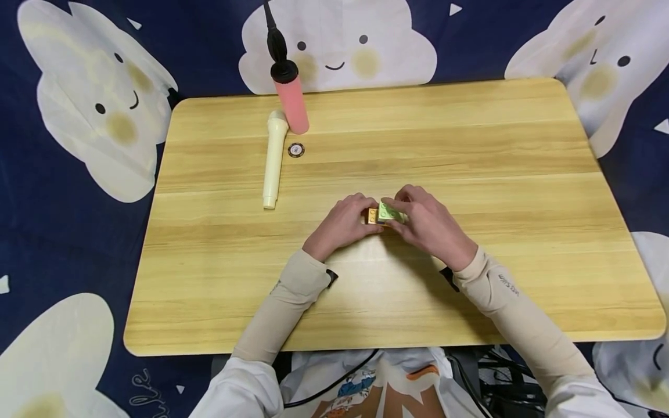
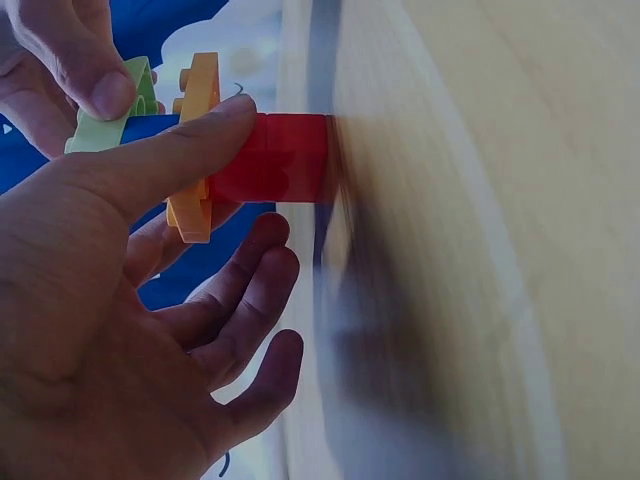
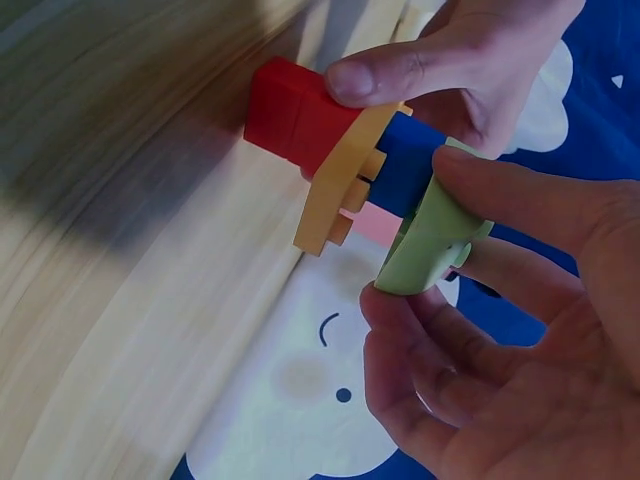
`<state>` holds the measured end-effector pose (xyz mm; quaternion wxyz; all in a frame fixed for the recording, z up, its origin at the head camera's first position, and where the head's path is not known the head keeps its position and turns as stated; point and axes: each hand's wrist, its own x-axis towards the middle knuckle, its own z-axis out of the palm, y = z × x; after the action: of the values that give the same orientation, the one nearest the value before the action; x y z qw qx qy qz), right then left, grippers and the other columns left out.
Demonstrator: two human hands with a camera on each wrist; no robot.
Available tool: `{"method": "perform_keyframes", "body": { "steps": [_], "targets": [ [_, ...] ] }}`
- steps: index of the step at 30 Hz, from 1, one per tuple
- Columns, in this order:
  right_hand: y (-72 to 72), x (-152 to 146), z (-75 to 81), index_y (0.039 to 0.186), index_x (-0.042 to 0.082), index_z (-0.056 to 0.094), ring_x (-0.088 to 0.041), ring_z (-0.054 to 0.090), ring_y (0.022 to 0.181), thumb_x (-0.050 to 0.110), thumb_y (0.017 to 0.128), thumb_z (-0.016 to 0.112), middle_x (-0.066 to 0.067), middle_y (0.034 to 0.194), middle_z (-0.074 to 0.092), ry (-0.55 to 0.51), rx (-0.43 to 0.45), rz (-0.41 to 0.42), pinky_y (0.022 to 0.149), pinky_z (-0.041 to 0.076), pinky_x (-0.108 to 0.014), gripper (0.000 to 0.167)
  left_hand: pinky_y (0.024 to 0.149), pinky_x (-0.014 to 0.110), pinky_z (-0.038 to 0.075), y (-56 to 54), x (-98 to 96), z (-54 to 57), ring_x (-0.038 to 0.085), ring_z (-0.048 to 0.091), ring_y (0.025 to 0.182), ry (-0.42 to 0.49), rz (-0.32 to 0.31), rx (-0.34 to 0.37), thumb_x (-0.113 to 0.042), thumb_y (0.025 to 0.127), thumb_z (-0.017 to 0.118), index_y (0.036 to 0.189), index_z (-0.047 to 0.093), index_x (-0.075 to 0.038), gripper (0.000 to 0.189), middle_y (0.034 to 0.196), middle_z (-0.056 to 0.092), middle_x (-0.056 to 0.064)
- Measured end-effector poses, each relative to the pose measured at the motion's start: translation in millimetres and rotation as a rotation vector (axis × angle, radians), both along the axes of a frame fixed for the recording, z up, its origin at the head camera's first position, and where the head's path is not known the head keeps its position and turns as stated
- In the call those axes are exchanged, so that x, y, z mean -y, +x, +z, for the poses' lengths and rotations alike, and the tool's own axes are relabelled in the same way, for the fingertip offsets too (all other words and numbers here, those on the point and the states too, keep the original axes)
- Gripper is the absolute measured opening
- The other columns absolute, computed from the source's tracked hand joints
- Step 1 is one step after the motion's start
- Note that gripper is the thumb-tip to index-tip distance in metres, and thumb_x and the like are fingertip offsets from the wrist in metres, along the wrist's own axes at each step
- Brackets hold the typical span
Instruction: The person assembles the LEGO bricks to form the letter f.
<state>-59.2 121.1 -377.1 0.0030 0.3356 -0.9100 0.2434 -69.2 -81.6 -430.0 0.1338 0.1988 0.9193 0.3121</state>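
Observation:
A stack of toy building blocks stands on the table between both hands. Red blocks (image 3: pixel 300 115) form its base, with a wide orange block (image 3: pixel 335 190) above them, then a blue block (image 3: pixel 405 160). On top sits a light green block (image 3: pixel 430 250) with a curved underside, touching the blue one. My left hand (image 1: pixel 347 223) pinches the stack low down, its thumb against the red blocks by the orange one; its other fingers spread free. My right hand (image 1: pixel 431 223) pinches the green block between thumb and fingers. In the head view the fingers partly hide the stack.
A cream microphone-shaped object (image 1: pixel 274 162) lies at the table's left-centre. Next to it are a pink cylinder with a black top (image 1: pixel 294 107) and a round black-and-white chip (image 1: pixel 296 150). The wooden table (image 1: pixel 496 151) has rounded corners; cloud-print fabric (image 1: pixel 209 52) surrounds it.

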Motion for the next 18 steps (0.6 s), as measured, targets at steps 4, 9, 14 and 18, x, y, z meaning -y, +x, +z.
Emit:
{"method": "perform_keyframes", "body": {
  "steps": [4,9,14,18],
  "targets": [
    [-0.8,-0.4,-0.7,0.123,-0.003,0.069,-0.026,0.056,0.086,0.011,0.081,0.084,-0.011,0.097,0.06,0.0,-0.012,0.014,0.072,0.05,-0.036,0.046,0.082,0.037,0.042,0.1,-0.4,-0.6,0.016,0.053,0.088,0.017,0.003,0.021,-0.036,0.086,0.08,0.123,0.066,-0.01,0.047,0.102,0.061,0.002],
    [-0.1,-0.8,-1.9,0.122,-0.003,0.069,-0.026,0.055,0.086,0.012,0.082,0.083,-0.011,0.096,0.059,-0.001,-0.025,0.017,0.072,0.049,-0.037,0.045,0.082,0.034,0.045,0.8,-1.0,-3.4,0.015,0.055,0.091,0.076,0.008,0.06,-0.033,0.087,0.079,0.124,0.064,-0.01,0.046,0.106,0.061,0.002],
    [-0.5,-0.3,-1.2,0.122,-0.003,0.069,-0.026,0.055,0.085,0.011,0.082,0.083,-0.01,0.095,0.059,-0.001,-0.025,0.021,0.071,0.048,-0.036,0.045,0.082,0.032,0.047,0.1,0.3,-5.7,0.014,0.056,0.094,0.104,0.01,0.095,-0.033,0.089,0.078,0.127,0.061,-0.01,0.048,0.111,0.061,0.001],
    [-1.1,-0.5,0.4,0.123,-0.004,0.069,-0.026,0.055,0.085,0.012,0.083,0.083,-0.011,0.095,0.059,0.008,-0.014,0.024,0.071,0.048,-0.036,0.045,0.084,0.033,0.047,-0.7,0.2,-6.3,0.015,0.056,0.095,0.097,0.002,0.104,-0.031,0.087,0.08,0.129,0.06,-0.01,0.051,0.113,0.061,0.001]
  ]
}}
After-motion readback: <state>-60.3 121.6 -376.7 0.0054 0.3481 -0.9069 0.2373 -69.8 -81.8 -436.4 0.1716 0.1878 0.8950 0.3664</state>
